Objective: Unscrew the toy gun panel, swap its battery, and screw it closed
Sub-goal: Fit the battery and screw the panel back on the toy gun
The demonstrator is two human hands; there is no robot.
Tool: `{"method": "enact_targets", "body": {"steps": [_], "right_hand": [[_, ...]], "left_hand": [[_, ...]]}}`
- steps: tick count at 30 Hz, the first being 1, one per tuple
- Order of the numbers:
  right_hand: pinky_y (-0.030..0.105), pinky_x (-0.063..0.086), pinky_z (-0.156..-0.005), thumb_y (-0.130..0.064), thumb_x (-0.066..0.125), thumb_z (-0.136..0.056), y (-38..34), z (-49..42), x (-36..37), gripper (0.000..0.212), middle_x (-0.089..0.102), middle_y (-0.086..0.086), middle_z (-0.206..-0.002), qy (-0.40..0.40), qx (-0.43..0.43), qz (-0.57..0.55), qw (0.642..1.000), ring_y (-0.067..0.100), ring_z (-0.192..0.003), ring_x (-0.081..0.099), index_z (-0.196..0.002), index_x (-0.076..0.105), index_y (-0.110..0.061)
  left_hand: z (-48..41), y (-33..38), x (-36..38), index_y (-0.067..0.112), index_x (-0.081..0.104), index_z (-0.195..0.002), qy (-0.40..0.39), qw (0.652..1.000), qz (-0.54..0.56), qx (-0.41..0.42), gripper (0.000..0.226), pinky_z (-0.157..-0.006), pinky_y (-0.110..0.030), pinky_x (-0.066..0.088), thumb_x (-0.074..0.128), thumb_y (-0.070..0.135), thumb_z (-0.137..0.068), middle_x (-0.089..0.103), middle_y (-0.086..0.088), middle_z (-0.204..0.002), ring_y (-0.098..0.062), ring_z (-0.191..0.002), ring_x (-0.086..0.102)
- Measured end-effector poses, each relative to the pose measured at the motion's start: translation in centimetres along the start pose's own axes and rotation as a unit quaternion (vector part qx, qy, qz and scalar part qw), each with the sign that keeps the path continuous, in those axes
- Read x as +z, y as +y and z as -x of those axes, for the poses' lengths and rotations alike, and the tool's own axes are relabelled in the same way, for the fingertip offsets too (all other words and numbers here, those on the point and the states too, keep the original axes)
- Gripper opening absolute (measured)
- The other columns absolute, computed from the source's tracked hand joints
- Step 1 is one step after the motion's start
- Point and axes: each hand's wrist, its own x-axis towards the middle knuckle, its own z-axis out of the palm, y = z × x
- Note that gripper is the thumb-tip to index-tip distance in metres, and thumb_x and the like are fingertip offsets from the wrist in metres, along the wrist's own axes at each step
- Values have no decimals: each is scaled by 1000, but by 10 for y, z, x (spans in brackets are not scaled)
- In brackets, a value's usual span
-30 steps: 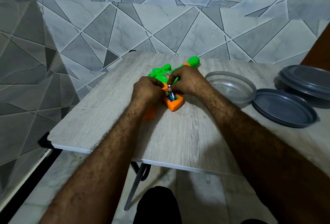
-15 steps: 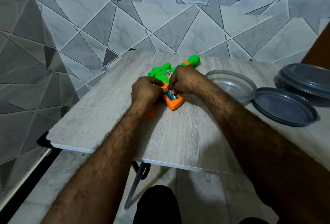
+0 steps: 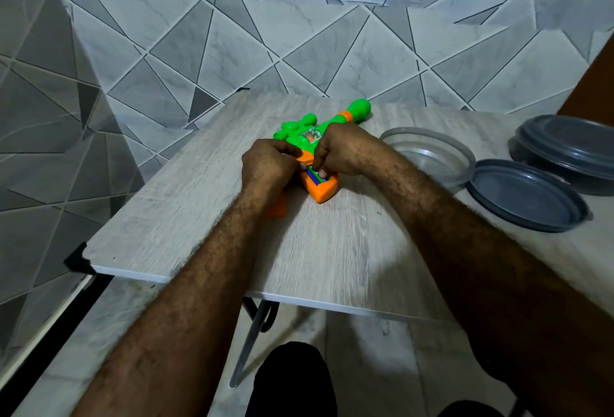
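Pinching a cylindrical battery [image 3: 313, 178], right hand [image 3: 344, 151] meets left hand [image 3: 267, 167] clamped on the glossy plastic toy gun [image 3: 296, 133].

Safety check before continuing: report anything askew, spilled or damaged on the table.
Nothing stands out. The toy gun lies flat on the table, its orange grip open with a battery showing, as the swap requires.

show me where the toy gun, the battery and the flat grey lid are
toy gun [image 3: 294, 132], head view, on its green upper body
battery [image 3: 313, 177], head view, blue side showing in the open grip
grey lid [image 3: 526, 195], head view, its bare middle
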Motion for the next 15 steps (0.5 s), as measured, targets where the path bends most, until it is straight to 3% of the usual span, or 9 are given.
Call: {"method": "enact_targets", "body": {"steps": [9, 12, 15], "right_hand": [[29, 51, -89, -15, 80, -73, 3, 1, 10, 28, 73, 6, -106, 25, 22, -67, 997, 22, -102, 64, -100, 78, -23], [28, 52, -88, -17, 81, -73, 4, 6, 5, 25, 74, 8, -104, 36, 37, -102, 993, 22, -99, 66, -96, 79, -23], [19, 45, -79, -14, 77, -76, 2, 17, 3, 20, 74, 4, -101, 87, 30, -141, 986, 18, -99, 66, -96, 79, -21]], "left_hand": [[3, 5, -4, 12, 76, -107, -34, 999, 20, -26, 31, -79, -38, 61, 79, 5, -77, 73, -12, -99, -24, -82, 72], [5, 6, -10, 10, 75, -95, -46, 997, 50, -44, 20, -77, -39, 61, 71, -5, -81, 71, -19, -93, -28, -74, 69], [1, 6, -20, 8, 75, -90, -21, 995, 83, -54, 20, -79, -40, 61, 66, -8, -83, 69, -17, -85, -28, -74, 68]]}}
